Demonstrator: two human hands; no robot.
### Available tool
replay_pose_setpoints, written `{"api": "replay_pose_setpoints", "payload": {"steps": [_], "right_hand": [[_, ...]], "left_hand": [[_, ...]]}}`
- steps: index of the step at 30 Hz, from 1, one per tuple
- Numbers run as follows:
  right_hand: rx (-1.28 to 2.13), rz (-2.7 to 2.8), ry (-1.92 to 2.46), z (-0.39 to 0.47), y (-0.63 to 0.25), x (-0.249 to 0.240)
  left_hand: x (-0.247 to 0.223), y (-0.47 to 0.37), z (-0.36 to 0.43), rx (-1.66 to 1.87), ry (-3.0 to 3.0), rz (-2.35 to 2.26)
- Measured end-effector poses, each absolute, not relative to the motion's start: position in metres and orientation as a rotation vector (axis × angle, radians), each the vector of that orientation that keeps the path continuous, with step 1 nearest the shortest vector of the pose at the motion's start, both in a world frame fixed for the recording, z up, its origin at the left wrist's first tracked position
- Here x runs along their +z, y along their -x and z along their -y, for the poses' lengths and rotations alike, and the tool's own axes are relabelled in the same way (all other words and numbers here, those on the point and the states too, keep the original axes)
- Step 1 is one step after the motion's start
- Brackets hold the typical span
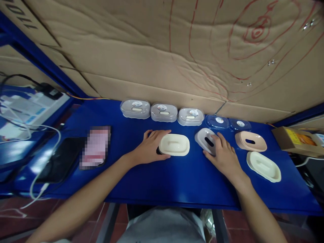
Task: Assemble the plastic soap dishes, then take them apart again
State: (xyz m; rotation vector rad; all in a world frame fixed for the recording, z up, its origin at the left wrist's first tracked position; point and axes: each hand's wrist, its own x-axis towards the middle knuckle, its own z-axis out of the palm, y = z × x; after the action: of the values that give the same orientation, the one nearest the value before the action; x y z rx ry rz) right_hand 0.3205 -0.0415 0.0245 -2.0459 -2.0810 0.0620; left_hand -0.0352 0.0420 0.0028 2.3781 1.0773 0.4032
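My left hand (154, 145) has its thumb and fingers closed around the left end of a cream oval soap dish (181, 145), with something dark at that end by the palm. To the right, my right hand (224, 152) grips the near right side of a pale grey soap dish (202, 136) that has a dark slot in its floor. The grey dish sits at a slant on the blue table, apart from the cream one. Beyond my right hand lie a peach slotted dish (258, 144) and another cream dish (263, 165).
Along the back stand three lidded grey boxes, the nearest to the middle being a grey box (164, 118). Beside them lie two clear lids, one a clear lid (214, 125). A phone (95, 148) and cables are at left; a cardboard box (291, 143) is at right.
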Motion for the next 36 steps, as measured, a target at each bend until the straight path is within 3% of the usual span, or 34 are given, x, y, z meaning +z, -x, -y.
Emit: {"api": "replay_pose_setpoints", "payload": {"steps": [5, 12, 31, 36], "right_hand": [[0.297, 2.16, 1.663, 0.039, -0.312, 0.032], [0.323, 2.456, 1.315, 0.054, -0.276, 0.03], [0.237, 2.532, 1.167, 0.049, -0.261, 0.009], [0.369, 2.529, 1.126, 0.042, -0.273, 0.008]], "left_hand": [[0.001, 0.034, -0.042, 0.387, -2.343, -1.056], [-0.002, 0.026, -0.033, 0.418, -2.367, -0.904], [-0.005, 0.023, -0.025, 0.399, -2.436, -0.765], [-0.005, 0.023, -0.025, 0.385, -2.47, -0.767]]}}
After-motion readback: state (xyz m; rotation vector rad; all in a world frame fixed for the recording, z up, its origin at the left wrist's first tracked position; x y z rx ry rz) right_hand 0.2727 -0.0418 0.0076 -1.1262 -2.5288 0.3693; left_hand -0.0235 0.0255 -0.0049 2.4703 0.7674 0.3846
